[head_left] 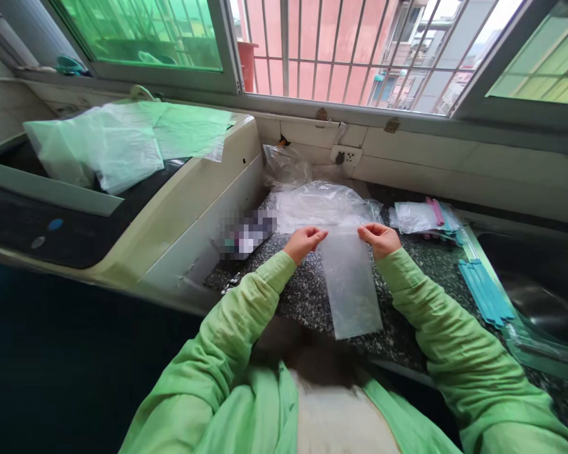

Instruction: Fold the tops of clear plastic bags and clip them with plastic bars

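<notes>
A frosted, see-through plastic bag (351,287) hangs between my hands, its top edge stretched level and its lower end over the counter's front part. My left hand (305,243) pinches the top left corner between thumb and fingers. At the top right corner my right hand (380,239) grips the bag the same way. The bag looks flat, and I make out nothing inside it. Just behind it lies a heap of clear plastic bags (319,202) on the speckled dark counter (303,290).
On the left stands a washing machine (203,195) with plastic sheets (123,139) on its lid. To the right are packed bags with a pink strip (435,211), teal strips (485,293) and a sink (544,302). A wall socket (346,156) sits below the barred window.
</notes>
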Demonstrator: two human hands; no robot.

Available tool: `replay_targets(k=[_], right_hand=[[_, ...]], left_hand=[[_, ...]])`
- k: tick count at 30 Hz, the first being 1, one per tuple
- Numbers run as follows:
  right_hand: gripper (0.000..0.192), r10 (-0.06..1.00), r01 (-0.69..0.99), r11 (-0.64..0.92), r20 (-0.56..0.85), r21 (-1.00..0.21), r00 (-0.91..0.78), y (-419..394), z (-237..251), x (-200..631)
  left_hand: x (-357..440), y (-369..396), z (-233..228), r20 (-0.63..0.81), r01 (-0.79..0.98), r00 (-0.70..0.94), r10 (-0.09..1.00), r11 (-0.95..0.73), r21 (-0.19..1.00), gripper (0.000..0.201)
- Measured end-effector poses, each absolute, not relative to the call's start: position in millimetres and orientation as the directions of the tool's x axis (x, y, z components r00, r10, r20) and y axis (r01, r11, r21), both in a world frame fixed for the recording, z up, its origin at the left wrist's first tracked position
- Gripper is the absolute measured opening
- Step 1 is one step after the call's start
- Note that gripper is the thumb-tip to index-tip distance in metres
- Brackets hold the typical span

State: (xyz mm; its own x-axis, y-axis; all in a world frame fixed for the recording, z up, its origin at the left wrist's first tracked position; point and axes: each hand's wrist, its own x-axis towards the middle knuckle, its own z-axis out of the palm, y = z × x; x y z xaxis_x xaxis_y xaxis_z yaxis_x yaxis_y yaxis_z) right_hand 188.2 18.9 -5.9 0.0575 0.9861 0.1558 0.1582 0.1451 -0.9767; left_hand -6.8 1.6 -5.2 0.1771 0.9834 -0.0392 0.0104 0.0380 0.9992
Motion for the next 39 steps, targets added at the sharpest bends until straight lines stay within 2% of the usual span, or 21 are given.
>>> replay_targets(k=[4,8,15,19,22,25,30,39], right_hand=[[0.044,0.966,0.129,0.169,0.19,-0.977,0.176,18.9,-17.4,201.9],[0.044,0.963,0.122,0.148,0.171,-0.981,0.209,19.4,-23.7,205.5],[0.048,0.972,0.277,0.143,0.188,-0.95,0.141,14.6,-26.5,200.2],[0.046,0.982,0.284,0.136,0.166,-0.949,0.087,12.3,-24.8,199.2],[0.044,0.996,0.277,0.093,0.092,-0.956,-0.017,10.5,-19.0,201.9],[0.045,0.986,0.301,0.028,-0.023,-0.953,-0.165,8.4,-11.6,206.3],[0.045,0.954,0.359,-0.02,-0.125,-0.933,-0.273,5.6,-4.0,211.3],[0.047,0.953,0.397,-0.008,-0.127,-0.918,-0.275,3.6,-1.1,210.9]], left_hand=[[10.9,10.8,-3.6,-0.132,-0.083,0.212,0.968,0.152,0.985,0.036],[19.5,15.5,-7.5,-0.102,-0.159,0.19,0.976,0.133,0.978,0.036],[14.5,19.2,-15.5,-0.071,-0.173,0.119,0.99,0.091,0.981,0.034],[9.5,18.8,-14.8,-0.057,-0.162,0.074,0.996,0.068,0.984,0.031],[6.3,17.9,-12.2,-0.042,-0.151,0.06,0.997,0.051,0.987,0.029],[4.4,16.9,-9.5,-0.009,-0.126,0.093,0.996,0.021,0.992,0.026],[4.3,14.4,-6.3,0.016,-0.074,0.171,0.985,-0.004,0.997,0.025],[4.3,13.5,-8.0,0.028,-0.039,0.206,0.978,-0.021,0.999,0.03]])
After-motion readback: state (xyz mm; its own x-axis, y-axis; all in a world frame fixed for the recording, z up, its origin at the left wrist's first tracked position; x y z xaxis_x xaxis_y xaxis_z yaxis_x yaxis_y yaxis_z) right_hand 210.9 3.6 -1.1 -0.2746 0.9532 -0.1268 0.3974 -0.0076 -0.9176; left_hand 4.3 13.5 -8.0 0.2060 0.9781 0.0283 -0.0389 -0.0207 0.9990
